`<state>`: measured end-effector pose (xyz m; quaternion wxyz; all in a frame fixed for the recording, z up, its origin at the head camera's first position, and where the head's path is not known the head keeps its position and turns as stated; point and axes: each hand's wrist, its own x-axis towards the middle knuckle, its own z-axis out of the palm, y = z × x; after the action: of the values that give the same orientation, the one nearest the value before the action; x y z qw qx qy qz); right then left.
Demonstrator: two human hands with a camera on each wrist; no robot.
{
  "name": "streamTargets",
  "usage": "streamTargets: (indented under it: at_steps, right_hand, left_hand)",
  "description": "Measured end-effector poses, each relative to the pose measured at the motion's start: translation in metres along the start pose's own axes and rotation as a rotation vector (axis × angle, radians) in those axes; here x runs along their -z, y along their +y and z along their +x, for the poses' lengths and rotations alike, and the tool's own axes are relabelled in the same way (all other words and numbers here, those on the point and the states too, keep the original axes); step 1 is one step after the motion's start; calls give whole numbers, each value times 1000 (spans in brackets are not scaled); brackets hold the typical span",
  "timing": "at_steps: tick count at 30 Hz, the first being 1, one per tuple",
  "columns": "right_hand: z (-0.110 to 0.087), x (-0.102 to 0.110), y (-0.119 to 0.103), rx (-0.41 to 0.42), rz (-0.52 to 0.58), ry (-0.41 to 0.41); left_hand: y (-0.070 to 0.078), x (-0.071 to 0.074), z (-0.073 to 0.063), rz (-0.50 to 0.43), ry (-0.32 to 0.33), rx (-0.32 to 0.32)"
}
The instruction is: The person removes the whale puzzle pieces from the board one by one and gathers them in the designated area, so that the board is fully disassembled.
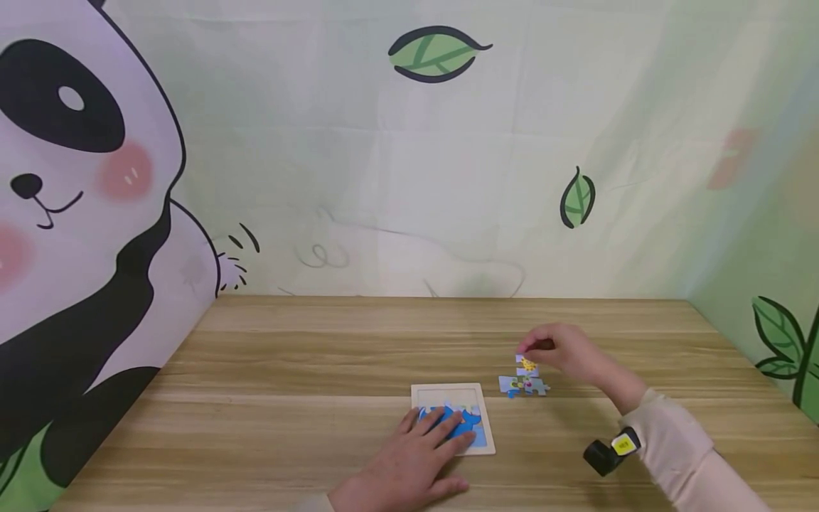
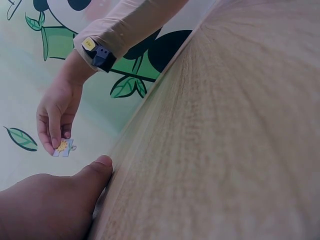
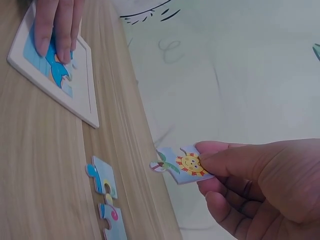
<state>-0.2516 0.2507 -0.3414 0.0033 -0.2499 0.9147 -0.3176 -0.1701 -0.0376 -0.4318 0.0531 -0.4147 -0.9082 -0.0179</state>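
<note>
The right hand (image 1: 569,350) pinches a sun jigsaw piece (image 3: 189,164) between thumb and fingers, raised between the puzzle tray (image 1: 448,397) and the tabletop's (image 1: 288,391) right edge, near 2 loose jigsaw pieces (image 3: 102,175). The left hand (image 1: 409,455), fingers spread, rests on the tray's blue picture (image 1: 478,435). I can't read the yellow label (image 1: 625,445).

Soft, even light lay over my work, its source hard to place; the wall (image 1: 448,163) was palest around its middle, with dim slanting bands toward the right; a faint, soft-edged shadow spread on the tabletop (image 1: 544,441) beside my right sleeve (image 1: 678,434); the left wrist view was duller, my left hand (image 2: 52,205) dark in it and the near tabletop smeared; the right wrist view was muted too, yet the puzzle piece (image 3: 182,164) in my right hand (image 3: 265,182) showed fairly crisp.
</note>
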Motion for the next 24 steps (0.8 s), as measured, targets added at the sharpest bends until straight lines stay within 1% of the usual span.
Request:
streamTargets:
  at_steps: [6, 15, 24]
  right_hand:
    - [-3, 4, 8, -4, -15, -7]
    - [-6, 11, 18, -31, -7, -26]
    - [-12, 13, 27, -64, 43, -78]
  left_hand:
    - [0, 1, 1, 5, -5, 5]
    - [0, 0, 0, 25, 11, 2]
    - [-1, 1, 0, 9, 8, 0]
